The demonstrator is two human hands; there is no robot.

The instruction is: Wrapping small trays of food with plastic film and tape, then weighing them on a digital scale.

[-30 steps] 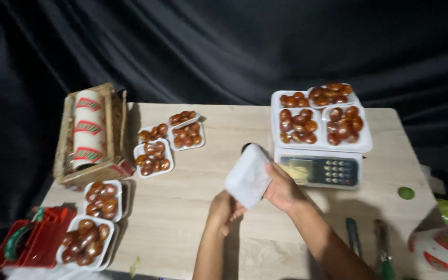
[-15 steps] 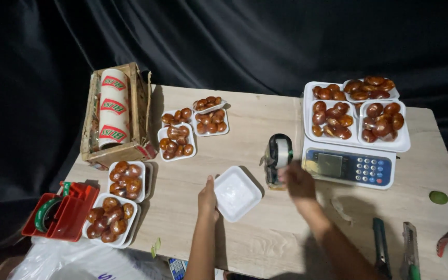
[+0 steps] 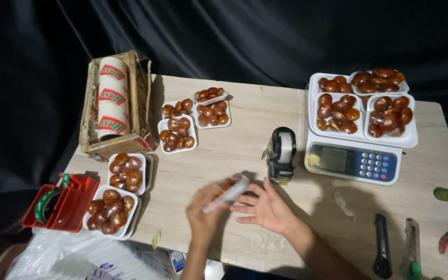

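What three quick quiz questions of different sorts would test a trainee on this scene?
1. True or false: the tape dispenser stands left of the scale.
2. Which hand holds the white tray? A) left hand B) right hand
3. Fill in: the roll of film lies in a wooden ____.

Key: 1 true. 2 A; the right hand is spread open beside it, though motion blur softens the grip. 3 crate.

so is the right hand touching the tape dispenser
Apart. The head view shows bare table between the open right hand and the tape dispenser.
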